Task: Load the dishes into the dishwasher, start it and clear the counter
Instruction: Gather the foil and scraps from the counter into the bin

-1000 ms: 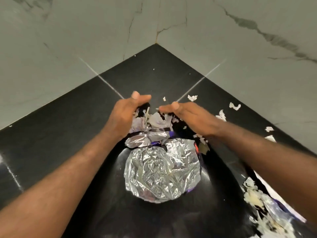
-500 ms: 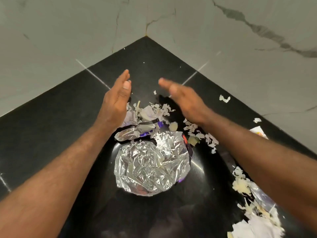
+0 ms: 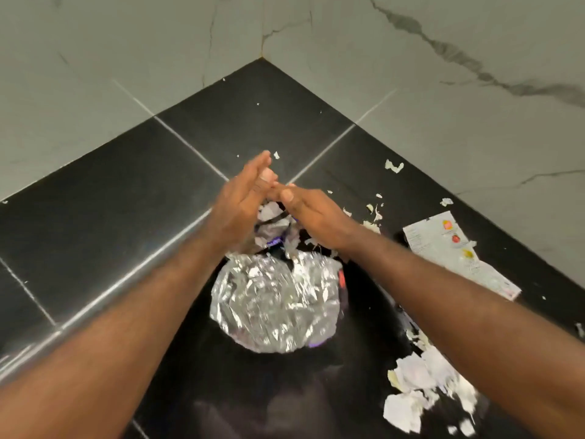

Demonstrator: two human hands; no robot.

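Note:
My left hand (image 3: pixel 240 204) and my right hand (image 3: pixel 311 215) meet palm to palm over the black counter (image 3: pixel 126 191), fingers straight, holding nothing. Right beneath them lies a small heap of torn wrappers and paper scraps (image 3: pixel 272 231). Just in front of that heap, closer to me, a crumpled ball of silver foil (image 3: pixel 275 299) sits on a glossy black surface (image 3: pixel 221 391); I cannot tell whether this is a bag or a bin. No dishes or dishwasher are in view.
A flat printed packet (image 3: pixel 443 248) lies on the counter at the right. Torn white paper and food scraps (image 3: pixel 418 388) are piled at the lower right, with small crumbs (image 3: pixel 394 166) scattered toward the corner. Grey marble walls (image 3: pixel 443 90) close the corner behind.
My hands were spread apart above the wrappers half a second ago; now they have come together and touch. The view has shifted, bringing the printed packet into sight.

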